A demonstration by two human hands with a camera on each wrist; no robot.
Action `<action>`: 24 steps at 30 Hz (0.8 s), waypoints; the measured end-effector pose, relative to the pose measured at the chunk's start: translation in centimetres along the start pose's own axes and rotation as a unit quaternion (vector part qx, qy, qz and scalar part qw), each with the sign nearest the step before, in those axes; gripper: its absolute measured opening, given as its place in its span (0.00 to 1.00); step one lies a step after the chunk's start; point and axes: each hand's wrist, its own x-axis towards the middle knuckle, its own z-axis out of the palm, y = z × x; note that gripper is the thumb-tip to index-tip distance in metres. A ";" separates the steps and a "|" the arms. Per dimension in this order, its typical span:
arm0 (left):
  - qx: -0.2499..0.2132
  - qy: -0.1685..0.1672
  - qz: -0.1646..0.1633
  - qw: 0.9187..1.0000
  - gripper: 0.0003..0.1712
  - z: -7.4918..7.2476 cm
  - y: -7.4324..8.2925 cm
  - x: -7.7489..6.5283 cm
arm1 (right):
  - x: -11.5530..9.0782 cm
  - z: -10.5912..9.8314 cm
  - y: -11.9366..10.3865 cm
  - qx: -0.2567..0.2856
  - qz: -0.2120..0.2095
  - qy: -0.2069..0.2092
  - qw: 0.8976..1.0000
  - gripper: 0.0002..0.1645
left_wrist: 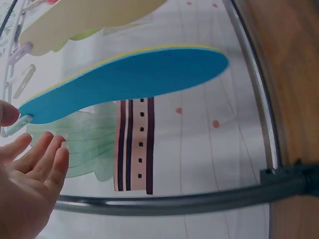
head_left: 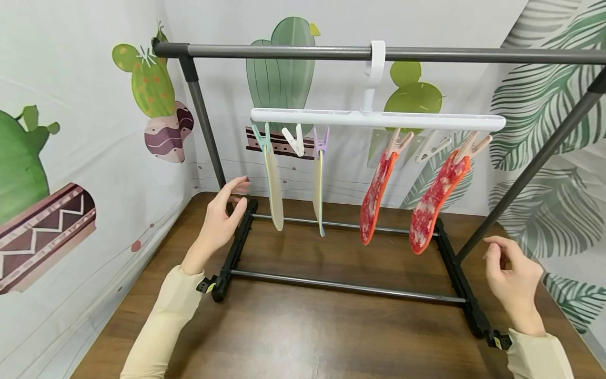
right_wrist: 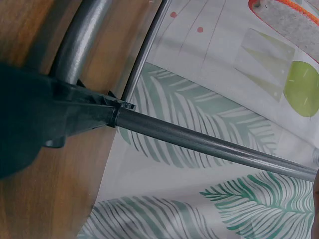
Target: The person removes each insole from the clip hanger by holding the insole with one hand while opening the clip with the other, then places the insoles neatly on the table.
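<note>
A white clip hanger point(head_left: 326, 117) hangs by its hook from the rack's top bar. Two cream insoles point(head_left: 274, 189) dangle at its left, one from a green clip point(head_left: 264, 139), the other from a purple clip point(head_left: 321, 141); in the left wrist view the nearer shows a blue face. Two red-and-white insoles with orange edges point(head_left: 437, 208) hang at the right from pinkish clips. My left hand point(head_left: 220, 218), fingers relaxed and holding nothing, is just left of the nearest cream insole. My right hand point(head_left: 515, 276) hangs loosely curled, holding nothing, right of the rack's right post.
The dark metal rack stands on a brown wooden table point(head_left: 293, 326), with black feet point(head_left: 236, 252) and two low crossbars point(head_left: 345, 287). Two white clips, one of them here point(head_left: 295, 141), hang with nothing in them. A printed cactus-and-leaf cloth covers the wall behind.
</note>
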 end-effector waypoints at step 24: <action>-0.136 -0.020 -0.055 0.989 0.30 1.1 1.2 6.1 | -1.0 0.2 0.5 -0.019 -0.012 -0.027 0.999 0.14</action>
